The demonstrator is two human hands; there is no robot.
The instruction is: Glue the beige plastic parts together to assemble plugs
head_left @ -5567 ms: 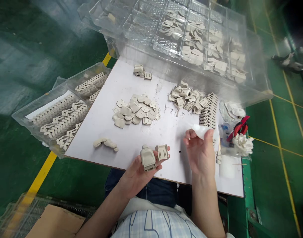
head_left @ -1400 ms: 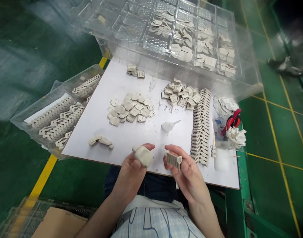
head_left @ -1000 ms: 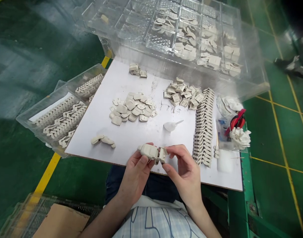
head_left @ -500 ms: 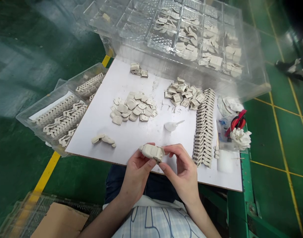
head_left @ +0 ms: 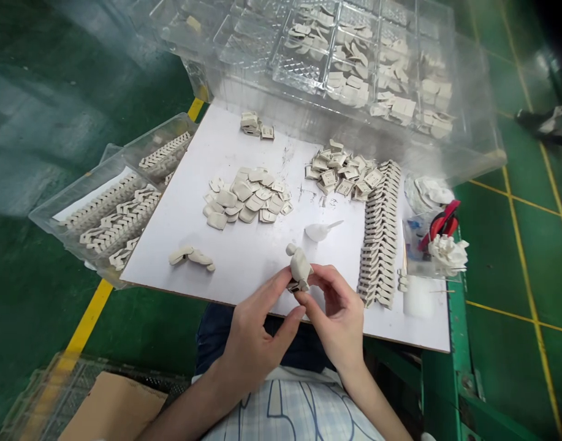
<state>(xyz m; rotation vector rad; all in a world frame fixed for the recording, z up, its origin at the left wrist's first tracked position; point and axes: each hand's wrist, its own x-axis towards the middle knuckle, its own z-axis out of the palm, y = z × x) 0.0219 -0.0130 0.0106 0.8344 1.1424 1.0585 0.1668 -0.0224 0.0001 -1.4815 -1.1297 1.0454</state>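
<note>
Above the front edge of the board, my right hand (head_left: pixel 338 309) pinches a small off-white plastic part (head_left: pixel 300 268) between thumb and forefinger. The part is tilted upright, its rounded knob at the top. My left hand (head_left: pixel 257 321) is beside it: its forefinger reaches the part's lower left side, while the thumb stands apart below. Its other fingers are partly hidden. To the left lies a similar jointed off-white part (head_left: pixel 192 257). Farther back are a pile of rounded plastic covers (head_left: pixel 248 196) and a small white dropper bottle (head_left: pixel 321 231).
A pile of square clips (head_left: pixel 342 170) adjoins a long row of stacked parts (head_left: pixel 379 236) on the white board (head_left: pixel 257 260). A clear compartment tray (head_left: pixel 299 79) spans the back. Left is a clear bin (head_left: pixel 55 217) of parts; red-handled pliers (head_left: pixel 441 223) are at right.
The held part has turned from lying lengthwise to upright, with its knob now pointing away from me. My left thumb has come off it and the left hand has opened.
</note>
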